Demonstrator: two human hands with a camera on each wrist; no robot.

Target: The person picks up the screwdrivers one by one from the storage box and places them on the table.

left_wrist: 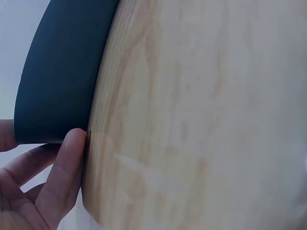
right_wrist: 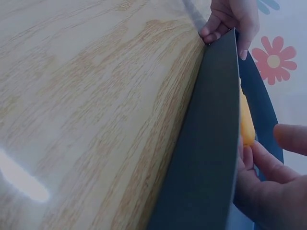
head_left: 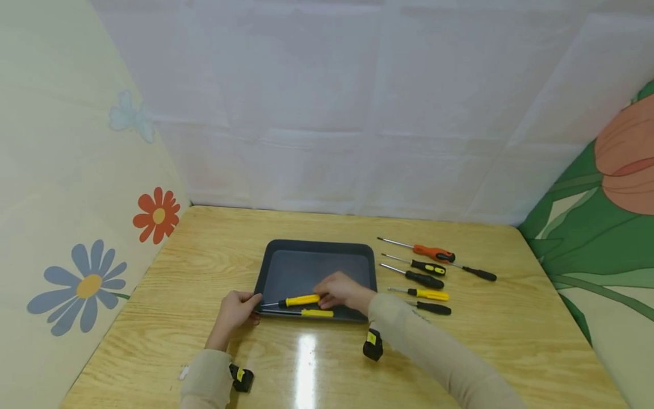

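Observation:
A dark baking tray (head_left: 306, 267) rests on the wooden table. My left hand (head_left: 237, 311) grips its near left corner, with the thumb over the rim and fingers against the outer wall (left_wrist: 57, 91). Inside the tray, my right hand (head_left: 341, 291) pinches the handle end of a yellow-handled screwdriver (head_left: 298, 301), whose shaft points left toward that corner. Another yellow-handled screwdriver (head_left: 318, 313) lies along the near wall. In the right wrist view, the tray wall (right_wrist: 206, 139) hides part of the yellow handle (right_wrist: 246, 122) and some fingertips.
Right of the tray lie several screwdrivers: an orange one (head_left: 433, 253), a black-and-yellow one (head_left: 429, 267), a yellow one (head_left: 431, 294), and black-handled ones (head_left: 424, 279). A white cloth (head_left: 306, 113) hangs behind the table (head_left: 214, 238), with flowered cloths at both sides.

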